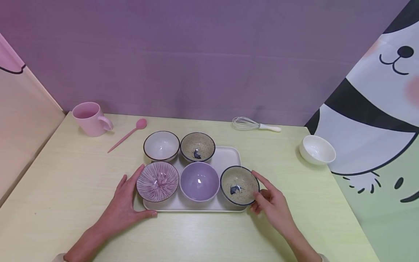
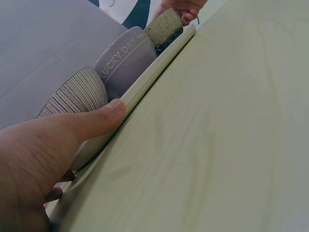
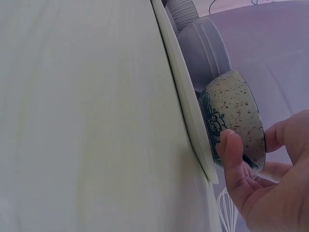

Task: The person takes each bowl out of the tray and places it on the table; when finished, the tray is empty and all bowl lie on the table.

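Note:
A pale rectangular tray (image 1: 226,154) holds several bowls. My left hand (image 1: 121,203) grips its front left corner, the thumb (image 2: 108,113) along the front rim and the fingers at the left side, beside the purple-striped bowl (image 1: 158,182). My right hand (image 1: 273,203) holds a speckled beige bowl with a blue fish inside (image 1: 239,185) at the tray's right end, thumb and fingers against its side and rim. Between these two bowls stands a lilac bowl (image 1: 199,182). Behind them are a white dark-rimmed bowl (image 1: 162,146) and a second speckled bowl (image 1: 196,143).
A pink mug (image 1: 90,120) and a pink spoon (image 1: 131,133) lie back left on the pale wooden table (image 1: 65,171). At the back right is a white-handled whisk (image 1: 253,124). A small white bowl (image 1: 316,150) stands near the right edge. A purple backdrop (image 1: 203,62) rises behind.

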`<state>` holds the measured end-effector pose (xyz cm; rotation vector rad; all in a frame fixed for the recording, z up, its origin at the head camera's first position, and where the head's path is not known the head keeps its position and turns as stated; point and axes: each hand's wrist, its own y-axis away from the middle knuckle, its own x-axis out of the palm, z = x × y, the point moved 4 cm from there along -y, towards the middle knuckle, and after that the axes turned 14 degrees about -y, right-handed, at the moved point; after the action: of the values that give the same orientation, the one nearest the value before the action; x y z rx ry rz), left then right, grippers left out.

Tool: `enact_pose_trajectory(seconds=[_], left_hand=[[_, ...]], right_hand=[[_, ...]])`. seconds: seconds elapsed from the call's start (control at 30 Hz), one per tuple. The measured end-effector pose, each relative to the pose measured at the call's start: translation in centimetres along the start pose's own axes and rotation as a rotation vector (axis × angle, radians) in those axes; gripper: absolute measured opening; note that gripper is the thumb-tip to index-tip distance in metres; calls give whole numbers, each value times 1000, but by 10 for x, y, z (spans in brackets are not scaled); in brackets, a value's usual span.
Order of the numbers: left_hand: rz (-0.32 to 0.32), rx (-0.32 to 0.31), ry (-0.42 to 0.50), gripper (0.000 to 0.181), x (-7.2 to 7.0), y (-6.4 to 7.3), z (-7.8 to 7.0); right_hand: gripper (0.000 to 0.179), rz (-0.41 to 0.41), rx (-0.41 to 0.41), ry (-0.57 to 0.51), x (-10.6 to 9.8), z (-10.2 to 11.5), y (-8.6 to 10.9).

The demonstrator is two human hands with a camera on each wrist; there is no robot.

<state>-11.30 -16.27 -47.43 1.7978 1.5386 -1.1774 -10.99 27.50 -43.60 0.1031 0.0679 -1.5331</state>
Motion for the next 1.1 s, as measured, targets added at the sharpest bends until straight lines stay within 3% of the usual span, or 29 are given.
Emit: enact_pose_trajectory(seconds=[0.53,1.1], left_hand=[[2,-1,-2,146,0,0,0],[5,0,-3,147,-1,0,-1]], right_hand=[[65,-54,-1,-2,-1,11,-3],[65,-126,-25,-19,-22,9,-12]])
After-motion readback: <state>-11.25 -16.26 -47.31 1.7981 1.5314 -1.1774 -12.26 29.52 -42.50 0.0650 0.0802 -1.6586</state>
